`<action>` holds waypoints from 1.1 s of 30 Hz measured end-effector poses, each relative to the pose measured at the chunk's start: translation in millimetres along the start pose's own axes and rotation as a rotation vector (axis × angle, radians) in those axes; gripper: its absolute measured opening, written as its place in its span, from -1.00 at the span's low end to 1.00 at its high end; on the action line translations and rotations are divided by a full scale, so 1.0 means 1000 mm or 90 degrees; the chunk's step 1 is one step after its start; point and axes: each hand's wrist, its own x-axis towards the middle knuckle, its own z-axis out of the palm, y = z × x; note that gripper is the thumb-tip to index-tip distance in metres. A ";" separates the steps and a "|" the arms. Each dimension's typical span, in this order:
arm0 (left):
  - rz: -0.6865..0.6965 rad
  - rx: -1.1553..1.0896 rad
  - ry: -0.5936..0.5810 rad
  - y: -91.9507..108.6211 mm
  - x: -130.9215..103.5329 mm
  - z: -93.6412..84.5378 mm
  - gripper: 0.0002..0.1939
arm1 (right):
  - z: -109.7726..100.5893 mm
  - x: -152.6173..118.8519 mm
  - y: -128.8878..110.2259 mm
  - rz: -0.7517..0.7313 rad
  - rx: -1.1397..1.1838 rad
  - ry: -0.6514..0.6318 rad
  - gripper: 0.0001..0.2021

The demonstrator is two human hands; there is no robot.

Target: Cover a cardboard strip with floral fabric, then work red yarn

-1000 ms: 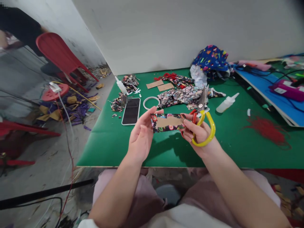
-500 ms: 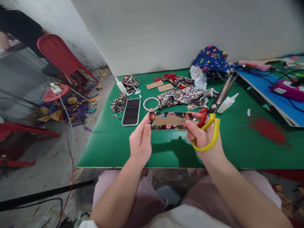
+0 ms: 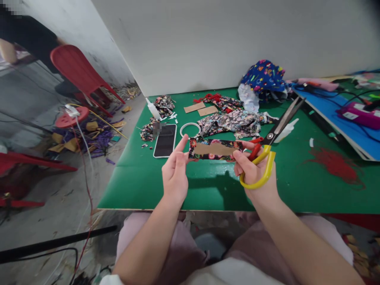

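Observation:
A narrow floral cloth piece with a brown card strip [image 3: 214, 149] is stretched level between my hands above the green table. My left hand [image 3: 175, 174] supports its left end with fingers behind it, the thumb lying just off the edge. At the other end, my right hand [image 3: 257, 172] pinches it between thumb and fingers. Large scissors with yellow handles [image 3: 270, 168] hang on my right hand, blades pointing up and right. A red-handled item [image 3: 255, 149] shows beside those fingers, partly hidden.
On the green table [image 3: 142, 186] lie a phone [image 3: 165, 141], a white ring [image 3: 190, 125], brown cards [image 3: 194, 107], floral cloth [image 3: 231, 122], glue bottles [image 3: 152, 109] and red threads [image 3: 337, 166]. A blue board [image 3: 350, 118] stands right. Another person [image 3: 26, 35] is far left.
The left thumb has lifted slightly away from the cloth's edge. The scissors have tilted to the right. The cloth piece has shifted slightly right, and the view has moved a little.

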 end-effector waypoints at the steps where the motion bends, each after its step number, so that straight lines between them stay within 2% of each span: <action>1: 0.000 0.028 0.002 0.000 -0.001 0.000 -0.61 | 0.000 0.000 0.000 0.003 0.001 -0.002 -0.69; 6: 0.033 0.185 0.043 0.008 -0.005 -0.002 -0.60 | 0.002 -0.004 0.003 0.021 0.017 -0.004 -0.67; 9: 0.044 0.226 0.049 0.011 -0.005 -0.003 -0.60 | 0.004 -0.006 0.004 0.016 0.000 0.002 -0.67; 12: 0.032 0.186 0.048 0.010 -0.004 -0.003 -0.54 | 0.004 -0.006 0.005 0.010 -0.018 0.005 -0.67; 18: -0.048 -0.002 0.018 -0.001 0.002 0.000 -0.56 | 0.003 -0.003 0.005 0.026 0.017 0.006 -0.65; 21: -0.049 0.022 0.027 -0.005 0.003 0.000 -0.61 | 0.005 -0.006 0.005 0.036 0.000 0.006 -0.65; 27: 0.007 0.203 0.105 -0.006 0.001 0.000 -0.69 | 0.006 -0.010 0.006 0.020 -0.078 0.007 -0.67; 30: -0.019 0.162 0.096 -0.009 0.001 0.002 -0.66 | 0.007 -0.009 0.010 0.018 -0.083 0.002 -0.68; 33: -0.086 0.092 0.083 -0.015 0.004 0.003 -0.67 | 0.009 -0.009 0.013 0.038 -0.074 -0.002 -0.67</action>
